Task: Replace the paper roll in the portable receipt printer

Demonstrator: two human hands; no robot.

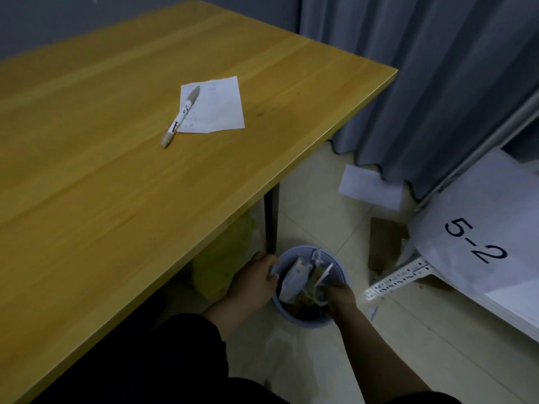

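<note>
A small blue waste bin (339,263) stands on the floor by the table leg, filled with paper scraps and wrappers. My left hand (253,279) grips the bin's left rim. My right hand (339,295) reaches into the bin from the near right side, fingers curled among the scraps; what it holds, if anything, is hidden. No receipt printer or paper roll is in view.
The wooden table (116,170) carries a white sheet of paper (215,107) and a pen (180,116). A black table leg (271,220) stands beside the bin. Grey curtain (423,83), a board marked 5-2 (478,243), and a loose paper (369,188) lie to the right.
</note>
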